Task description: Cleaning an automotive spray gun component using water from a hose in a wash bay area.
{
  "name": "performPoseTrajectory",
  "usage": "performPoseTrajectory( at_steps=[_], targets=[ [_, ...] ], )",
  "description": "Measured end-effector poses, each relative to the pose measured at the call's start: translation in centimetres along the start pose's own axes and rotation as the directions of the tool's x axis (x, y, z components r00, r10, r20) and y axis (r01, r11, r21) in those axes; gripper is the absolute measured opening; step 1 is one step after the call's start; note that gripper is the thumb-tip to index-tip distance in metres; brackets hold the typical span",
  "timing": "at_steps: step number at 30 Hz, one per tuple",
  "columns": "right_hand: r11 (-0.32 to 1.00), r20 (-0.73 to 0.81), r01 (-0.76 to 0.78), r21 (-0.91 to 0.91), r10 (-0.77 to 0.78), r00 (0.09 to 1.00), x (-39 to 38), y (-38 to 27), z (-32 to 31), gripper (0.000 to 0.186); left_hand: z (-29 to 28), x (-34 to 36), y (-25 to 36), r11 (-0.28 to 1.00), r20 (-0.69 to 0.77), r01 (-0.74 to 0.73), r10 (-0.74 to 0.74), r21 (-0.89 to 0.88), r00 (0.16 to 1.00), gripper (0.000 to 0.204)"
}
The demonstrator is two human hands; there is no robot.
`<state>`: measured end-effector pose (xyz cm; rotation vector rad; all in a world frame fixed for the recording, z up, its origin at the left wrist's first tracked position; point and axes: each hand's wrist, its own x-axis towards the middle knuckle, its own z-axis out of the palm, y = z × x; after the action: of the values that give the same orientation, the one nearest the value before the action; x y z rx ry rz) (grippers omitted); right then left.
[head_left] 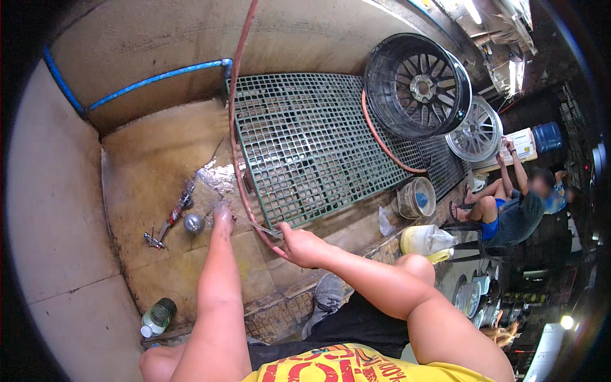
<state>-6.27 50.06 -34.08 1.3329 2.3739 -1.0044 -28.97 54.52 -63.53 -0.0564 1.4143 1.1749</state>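
Observation:
My right hand (302,246) is closed around the reddish hose (244,184), which runs down from the top of the view past the grating's left end. A thin greyish streak, perhaps water, runs from this hand toward my left hand (223,214). Low over the wet tiled floor, my left hand looks wet and blurred, its fingers not clear. Beside it on the floor lie a round silvery ball-shaped piece (193,223) and a long metal tool with red and chrome parts (178,211). Shiny wet patches (219,173) spread beyond them.
Right of my hands stands a green grating (299,146), carrying a dark wheel rim (417,86) and a silver rim (476,130). A bucket (417,196) and yellowish jug (426,243) stand nearby. A green bottle (159,316) lies left. Another person (515,216) sits far right.

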Motion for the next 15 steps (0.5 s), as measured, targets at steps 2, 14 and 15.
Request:
performPoseTrajectory(
  at_steps=[2,14,15],
  targets=[
    [1.000,0.011,-0.019,0.005,0.019,1.000,-0.2,0.4,-0.2,0.059,0.8,-0.4,-0.3,0.999,0.017,-0.028,0.028,-0.021,0.999,0.020],
    [1.000,-0.046,0.014,0.012,-0.013,0.999,-0.1,1.2,0.1,0.060,1.9,-1.3,0.4,0.997,0.001,0.068,-0.069,0.032,0.998,0.027],
    [0.999,-0.049,0.024,0.022,-0.023,0.999,-0.3,1.2,-0.1,0.060,2.0,-1.4,0.7,0.997,0.004,0.065,-0.065,0.032,0.998,0.027]
  ],
)
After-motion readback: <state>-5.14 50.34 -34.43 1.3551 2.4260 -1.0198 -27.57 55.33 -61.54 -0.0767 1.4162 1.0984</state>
